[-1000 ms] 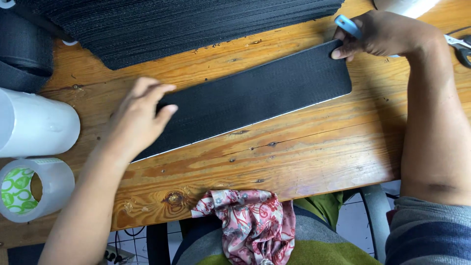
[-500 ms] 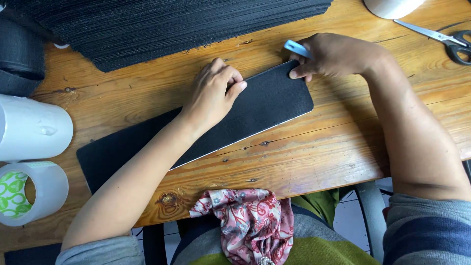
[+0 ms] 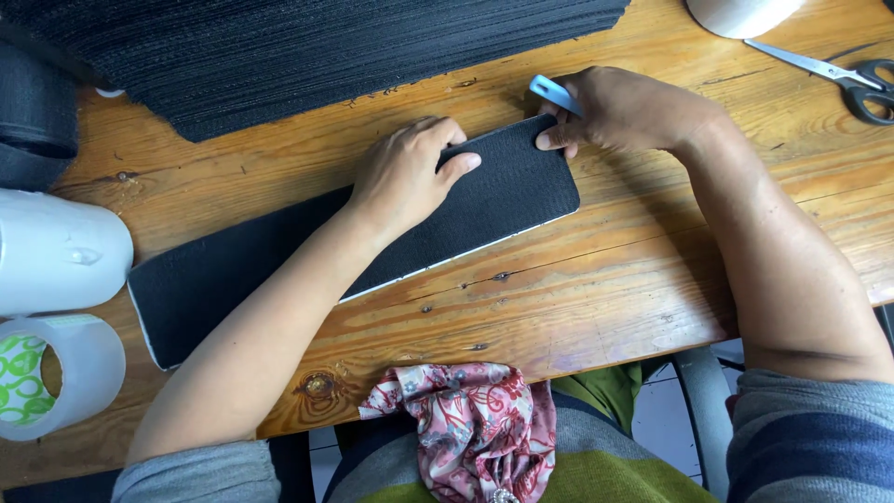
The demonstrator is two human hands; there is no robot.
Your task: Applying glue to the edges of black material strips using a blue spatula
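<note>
We see the long black rectangular fabric strip w/ rounded corners (image 3: 507, 200) lying flat on the wooden plank counter (image 3: 577, 307), running diagonally from lower left of the frame up to centre-right. Our left hand (image 3: 410, 177) is at frame centre, palm down on the strip approx. mid-length, fingers spread flat, pressing, not gripping. Our right hand (image 3: 624, 112) sits at upper centre-right, by the strip's right end; it's closed around a small light-blue flat tool (image 3: 554, 93), whose tip pokes out to the left of the hand, just above the strip's top edge. Thumb tip touches the strip's upper right corner.

Upper left to top centre: a big stack of black fabric pieces (image 3: 326, 51), well apart from the hands. Far left edge: dark rolled material (image 3: 33, 112). Below it, a white plastic roll (image 3: 56, 251) on its side, and at lower left a clear tape roll w/ green-patterned core (image 3: 47, 373), just beside the strip's left end. Top right: metal scissors w/ black handles (image 3: 838, 79), blades shut, near a white round object (image 3: 740, 14) cut by the frame edge. Bottom centre: red-pink floral cloth (image 3: 470, 428) on our lap, below the counter edge.
</note>
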